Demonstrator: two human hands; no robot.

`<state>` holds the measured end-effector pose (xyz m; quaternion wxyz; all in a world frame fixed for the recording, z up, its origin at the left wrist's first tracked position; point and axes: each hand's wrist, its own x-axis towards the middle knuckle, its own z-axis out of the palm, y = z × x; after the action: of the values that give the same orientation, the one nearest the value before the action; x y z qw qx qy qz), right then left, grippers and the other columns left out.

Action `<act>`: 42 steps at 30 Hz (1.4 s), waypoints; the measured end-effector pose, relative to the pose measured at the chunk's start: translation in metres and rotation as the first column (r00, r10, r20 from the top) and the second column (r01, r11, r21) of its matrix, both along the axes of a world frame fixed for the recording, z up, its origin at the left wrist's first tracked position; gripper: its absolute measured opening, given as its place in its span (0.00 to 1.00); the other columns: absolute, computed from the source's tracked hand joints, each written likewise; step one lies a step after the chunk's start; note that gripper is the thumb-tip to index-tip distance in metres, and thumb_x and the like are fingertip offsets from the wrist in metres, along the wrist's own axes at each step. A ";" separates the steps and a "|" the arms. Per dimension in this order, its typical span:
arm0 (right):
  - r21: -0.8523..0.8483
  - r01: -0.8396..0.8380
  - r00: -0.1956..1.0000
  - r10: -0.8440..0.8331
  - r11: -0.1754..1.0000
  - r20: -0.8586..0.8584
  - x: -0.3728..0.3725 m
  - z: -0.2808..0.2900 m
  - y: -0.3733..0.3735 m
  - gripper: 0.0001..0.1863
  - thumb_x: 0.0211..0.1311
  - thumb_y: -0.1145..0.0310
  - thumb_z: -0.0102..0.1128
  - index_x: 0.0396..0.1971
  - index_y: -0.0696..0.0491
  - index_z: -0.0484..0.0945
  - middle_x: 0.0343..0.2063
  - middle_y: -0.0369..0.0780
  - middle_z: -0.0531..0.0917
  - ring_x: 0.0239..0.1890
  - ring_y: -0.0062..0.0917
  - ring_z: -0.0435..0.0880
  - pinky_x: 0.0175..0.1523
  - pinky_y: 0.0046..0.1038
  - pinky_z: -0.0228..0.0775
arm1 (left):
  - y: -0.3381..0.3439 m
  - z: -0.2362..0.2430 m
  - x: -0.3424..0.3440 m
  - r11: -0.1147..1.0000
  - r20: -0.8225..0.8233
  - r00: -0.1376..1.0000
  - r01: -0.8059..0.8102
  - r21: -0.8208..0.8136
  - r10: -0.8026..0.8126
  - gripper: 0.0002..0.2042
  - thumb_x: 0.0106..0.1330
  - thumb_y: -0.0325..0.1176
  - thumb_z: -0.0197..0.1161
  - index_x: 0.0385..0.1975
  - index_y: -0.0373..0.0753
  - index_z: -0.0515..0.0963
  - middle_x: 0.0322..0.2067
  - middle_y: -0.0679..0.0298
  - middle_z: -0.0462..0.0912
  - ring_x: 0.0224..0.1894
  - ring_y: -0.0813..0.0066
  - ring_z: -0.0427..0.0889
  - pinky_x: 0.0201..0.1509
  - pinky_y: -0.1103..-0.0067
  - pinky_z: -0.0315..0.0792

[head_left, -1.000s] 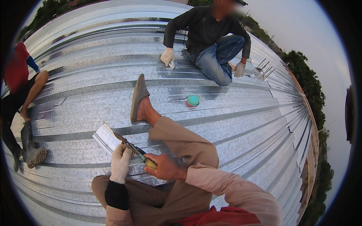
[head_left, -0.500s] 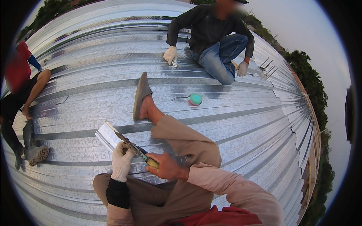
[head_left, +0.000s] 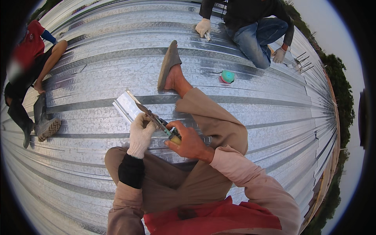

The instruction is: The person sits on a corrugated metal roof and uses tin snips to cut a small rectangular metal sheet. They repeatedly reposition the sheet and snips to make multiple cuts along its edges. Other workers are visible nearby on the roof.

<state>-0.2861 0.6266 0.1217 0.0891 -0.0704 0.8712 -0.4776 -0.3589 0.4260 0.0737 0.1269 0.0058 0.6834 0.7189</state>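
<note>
My left hand (head_left: pixel 140 135), in a white knit glove, pinches a short piece of bright sheet metal (head_left: pixel 127 105) in front of my bent leg. Just right of it, my bare right hand (head_left: pixel 192 141) is wrapped round the yellowish-green handles of a pair of tin snips (head_left: pixel 159 122). The dark blades point up and left, lying along the right edge of the sheet metal piece, beside my left thumb. Whether the blades are closed on the metal I cannot tell. Both hands are above my lap, close together.
I sit on a ribbed metal roof (head_left: pixel 94 121). A teal tape measure or reel (head_left: pixel 227 76) lies beyond my sandalled foot (head_left: pixel 169 66). A gloved person in jeans (head_left: pixel 252 41) crouches at far right; another in red (head_left: pixel 31 45) sits left. The roof edge (head_left: pixel 333 156) runs along the right.
My view has tilted down, so the roof and people sit higher and further right in the picture. Both hands keep their grips; the snips remain against the sheet metal piece.
</note>
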 end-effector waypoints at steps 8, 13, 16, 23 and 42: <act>-0.031 -0.032 0.980 0.037 0.999 0.194 0.006 0.004 -0.005 0.56 0.60 0.69 0.73 0.82 0.55 0.44 0.42 0.62 0.85 0.44 0.60 0.88 0.53 0.45 0.77 | 0.016 0.010 0.015 0.993 0.009 0.993 0.119 0.005 -0.119 0.10 0.71 0.25 0.65 0.50 0.33 0.81 0.40 0.65 0.86 0.41 0.81 0.83 0.47 0.79 0.79; -0.066 0.032 0.999 -0.030 0.997 0.038 0.010 -0.001 -0.002 0.50 0.59 0.71 0.72 0.79 0.59 0.54 0.55 0.62 0.82 0.55 0.57 0.86 0.58 0.40 0.77 | 0.022 0.011 0.014 0.991 -0.039 0.992 0.115 -0.065 -0.118 0.09 0.70 0.26 0.66 0.48 0.33 0.81 0.39 0.64 0.87 0.41 0.81 0.84 0.47 0.79 0.79; -0.101 0.067 0.998 -0.064 0.993 0.028 0.009 -0.002 0.000 0.47 0.59 0.71 0.71 0.77 0.61 0.58 0.55 0.61 0.83 0.55 0.54 0.87 0.58 0.39 0.77 | 0.023 0.018 0.014 0.981 -0.066 0.990 0.110 -0.161 -0.122 0.09 0.70 0.26 0.66 0.47 0.33 0.81 0.39 0.63 0.87 0.41 0.81 0.85 0.47 0.79 0.79; -0.133 0.024 0.988 -0.044 0.991 -0.149 -0.001 -0.017 0.013 0.39 0.60 0.71 0.69 0.72 0.63 0.68 0.45 0.47 0.85 0.39 0.29 0.86 0.49 0.31 0.79 | 0.020 0.014 0.012 0.982 -0.130 0.984 0.102 -0.157 -0.123 0.10 0.68 0.28 0.68 0.46 0.33 0.82 0.38 0.62 0.88 0.42 0.77 0.86 0.49 0.76 0.80; -0.337 0.122 0.965 -0.032 0.934 0.259 -0.005 -0.001 0.018 0.30 0.65 0.70 0.64 0.67 0.61 0.73 0.27 0.31 0.76 0.25 0.13 0.73 0.31 0.21 0.67 | 0.015 0.014 0.010 0.952 -0.135 0.971 0.155 -0.265 -0.196 0.12 0.71 0.33 0.66 0.47 0.32 0.84 0.40 0.61 0.89 0.44 0.76 0.85 0.52 0.75 0.78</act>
<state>-0.2906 0.6444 0.1208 0.1648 0.0098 0.7564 -0.6329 -0.3486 0.4415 0.0875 0.1349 0.1082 0.7740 0.6091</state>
